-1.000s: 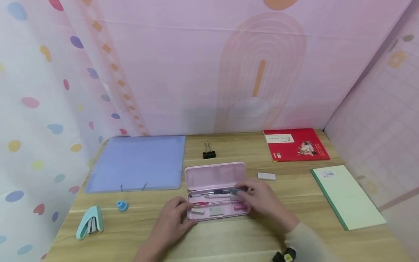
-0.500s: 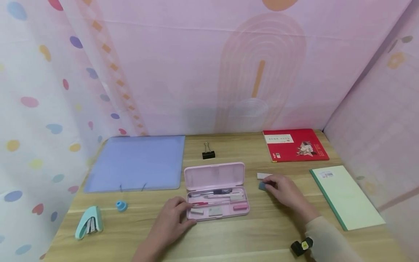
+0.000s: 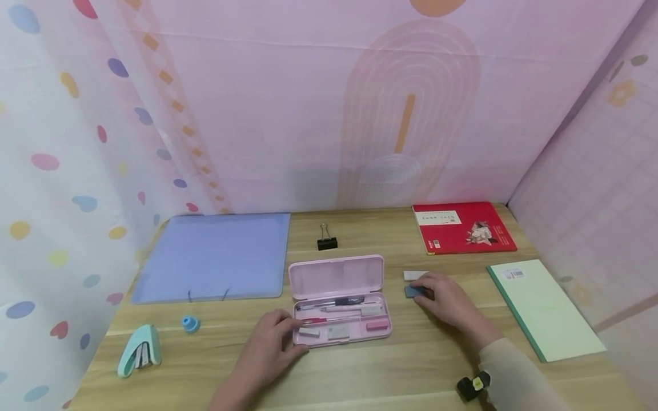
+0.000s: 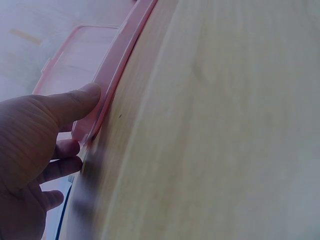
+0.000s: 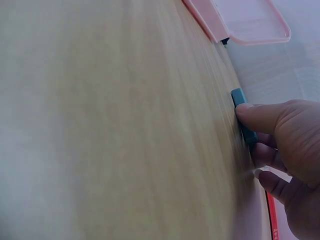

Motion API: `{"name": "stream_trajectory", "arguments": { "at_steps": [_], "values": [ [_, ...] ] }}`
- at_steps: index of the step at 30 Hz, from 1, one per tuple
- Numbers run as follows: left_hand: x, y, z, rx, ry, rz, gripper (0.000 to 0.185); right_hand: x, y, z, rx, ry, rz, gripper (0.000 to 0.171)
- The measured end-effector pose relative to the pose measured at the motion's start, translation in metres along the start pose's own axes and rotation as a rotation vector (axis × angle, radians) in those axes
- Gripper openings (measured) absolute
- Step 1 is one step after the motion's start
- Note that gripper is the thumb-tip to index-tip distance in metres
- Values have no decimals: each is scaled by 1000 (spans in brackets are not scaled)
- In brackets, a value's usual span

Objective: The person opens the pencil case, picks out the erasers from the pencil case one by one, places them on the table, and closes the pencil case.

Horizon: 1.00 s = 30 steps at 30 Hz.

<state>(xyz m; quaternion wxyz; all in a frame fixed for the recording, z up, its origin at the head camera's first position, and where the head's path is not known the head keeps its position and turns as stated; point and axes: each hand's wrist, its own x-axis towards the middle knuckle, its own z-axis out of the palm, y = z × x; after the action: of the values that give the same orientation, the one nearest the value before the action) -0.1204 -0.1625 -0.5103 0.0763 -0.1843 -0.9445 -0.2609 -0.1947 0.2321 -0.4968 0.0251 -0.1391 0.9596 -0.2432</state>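
An open pink pencil case (image 3: 336,278) stands mid-table with its lid raised. My left hand (image 3: 267,345) grips its left end, thumb along the front wall, as the left wrist view shows. Inside lie a black pen (image 3: 349,300), a red pen (image 3: 315,321), a pink eraser (image 3: 377,325) and pale blocks like erasers. Right of the case, my right hand (image 3: 446,299) pinches a blue-green eraser (image 5: 238,96) at the tabletop, thumb on its near face. Just behind it lies a white eraser (image 3: 413,275), partly covered by the fingers.
A black binder clip (image 3: 327,244) stands behind the case. At the left are a blue folder (image 3: 216,257), a small blue cone-shaped piece (image 3: 191,324) and a mint stapler (image 3: 140,349). A red book (image 3: 457,237) and a pale green notebook (image 3: 547,311) lie at the right.
My right hand has taken the blue-green eraser out of the pencil case and moved it right, down to the table before the white eraser. The left hand has stayed on the case.
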Motion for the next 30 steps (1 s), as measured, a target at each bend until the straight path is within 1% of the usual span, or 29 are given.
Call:
{"name": "stream_trajectory", "arguments": {
  "at_steps": [5, 16, 19, 21, 23, 24, 27, 30],
  "values": [
    [-1, 1, 1, 7, -4, -7, 44, 0, 0, -2, -2, -2, 9, 42],
    [-1, 0, 1, 4, -3, -9, 43, 0, 0, -3, -9, -3, -2, 41],
    [-1, 0, 1, 2, -3, -7, 43, -2, -4, -5, -20, 2, -1, 41],
    [-1, 1, 1, 2, -3, -9, 45, -4, -10, -7, -31, 14, -12, 41],
    [-1, 1, 1, 0, -6, -15, 47, -7, -21, -9, -39, 23, -38, 41],
    [-1, 1, 1, -1, -8, -19, 47, -8, -27, -8, -41, 27, -65, 40],
    [-1, 1, 1, -5, -13, -34, 48, -9, -46, -2, -53, 25, -166, 35],
    [-1, 2, 1, -3, -15, -40, 48, -8, -61, 9, -54, 9, -266, 31]
  ]
}}
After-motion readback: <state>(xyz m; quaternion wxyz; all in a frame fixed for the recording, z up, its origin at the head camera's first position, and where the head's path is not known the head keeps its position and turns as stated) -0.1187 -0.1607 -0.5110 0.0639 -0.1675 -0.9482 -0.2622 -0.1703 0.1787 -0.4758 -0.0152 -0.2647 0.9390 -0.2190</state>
